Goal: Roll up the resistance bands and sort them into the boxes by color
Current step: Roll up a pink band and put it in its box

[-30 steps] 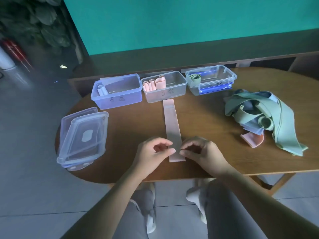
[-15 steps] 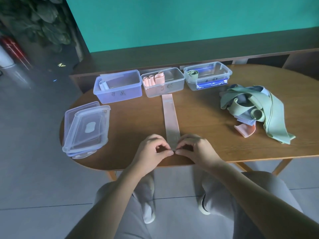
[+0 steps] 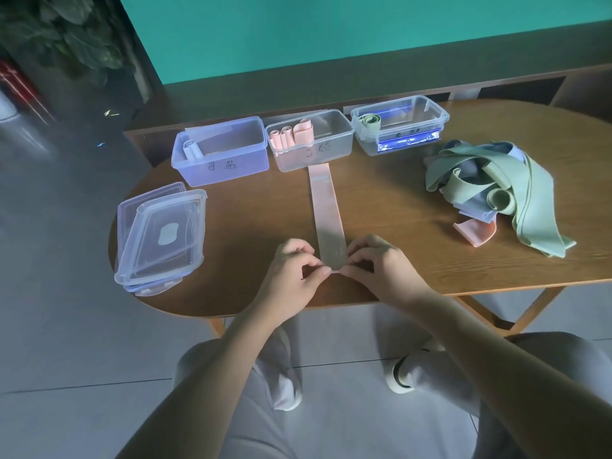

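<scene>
A long pink band point(image 3: 325, 207) lies flat on the table, running from the middle box toward me. My left hand point(image 3: 293, 271) and my right hand point(image 3: 381, 265) pinch its near end between thumbs and fingertips. Three clear boxes stand in a row at the back: the left box point(image 3: 228, 164) holds a pale blue roll point(image 3: 192, 150), the middle box point(image 3: 318, 154) holds pink rolls point(image 3: 291, 134), and the right box point(image 3: 402, 132) holds a green roll point(image 3: 370, 121). A tangled pile of green, blue and pink bands point(image 3: 496, 190) lies to the right.
Stacked clear lids point(image 3: 162, 233) sit on the left part of the oval wooden table point(image 3: 397, 220). A low dark shelf runs behind the table under a teal wall. My knees and feet show below the table's near edge.
The near end of the pink band has gone from lying flat to being folded under both hands' fingertips. The camera view has shifted slightly.
</scene>
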A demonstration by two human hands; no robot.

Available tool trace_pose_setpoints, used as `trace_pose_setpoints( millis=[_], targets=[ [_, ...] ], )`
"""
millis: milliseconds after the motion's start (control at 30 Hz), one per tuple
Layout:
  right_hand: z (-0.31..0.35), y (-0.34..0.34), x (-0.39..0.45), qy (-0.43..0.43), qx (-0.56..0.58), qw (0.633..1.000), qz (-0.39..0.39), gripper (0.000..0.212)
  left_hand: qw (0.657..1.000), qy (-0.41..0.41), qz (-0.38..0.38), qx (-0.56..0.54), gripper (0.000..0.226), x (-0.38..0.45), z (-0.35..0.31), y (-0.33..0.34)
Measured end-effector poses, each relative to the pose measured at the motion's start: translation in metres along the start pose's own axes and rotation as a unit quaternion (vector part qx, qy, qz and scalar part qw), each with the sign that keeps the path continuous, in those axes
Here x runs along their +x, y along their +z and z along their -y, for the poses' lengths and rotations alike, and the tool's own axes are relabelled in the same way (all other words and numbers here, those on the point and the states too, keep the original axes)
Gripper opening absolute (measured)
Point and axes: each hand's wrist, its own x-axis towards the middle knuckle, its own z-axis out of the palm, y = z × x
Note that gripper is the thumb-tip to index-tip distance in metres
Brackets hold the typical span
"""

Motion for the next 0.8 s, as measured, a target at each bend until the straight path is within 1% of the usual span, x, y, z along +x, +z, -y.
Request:
trace_pose_setpoints(
  millis=[100, 233, 333, 367, 467, 567, 633, 800],
  targets=[
    [0.005, -0.003, 0.002, 0.017, -0.008, 1.000, 0.006, 0.018, 0.999, -0.034, -0.002, 0.004, 0.018, 0.002, -0.002, 0.003],
    [0.010, -0.005, 0.008, 0.075, 0.005, 0.997, 0.014, 0.020, 0.997, -0.077, -0.012, -0.020, 0.017, 0.005, -0.004, 0.001],
    [0.013, -0.005, 0.010, 0.086, 0.010, 0.996, 0.011, 0.018, 0.998, -0.053, -0.002, -0.042, 0.015, 0.005, -0.004, -0.001],
    [0.013, -0.005, 0.009, 0.076, 0.016, 0.997, 0.011, 0.018, 0.998, -0.040, 0.005, -0.043, 0.013, 0.005, -0.004, 0.000],
    [0.009, -0.003, 0.006, 0.003, 0.039, 0.999, 0.025, 0.021, 0.999, -0.001, 0.032, -0.024, 0.009, 0.005, -0.002, 0.001],
    [0.001, 0.001, 0.008, -0.035, 0.035, 0.997, 0.055, 0.012, 0.998, 0.044, 0.036, 0.004, 0.011, 0.004, 0.001, 0.002],
    [-0.005, 0.004, 0.010, -0.056, 0.019, 0.996, 0.060, 0.008, 0.998, 0.054, 0.034, 0.012, 0.011, 0.004, 0.001, 0.001],
    [-0.010, 0.002, 0.006, -0.089, -0.007, 0.995, 0.049, 0.009, 0.998, 0.059, 0.037, 0.013, 0.007, 0.001, 0.002, -0.002]
  ],
)
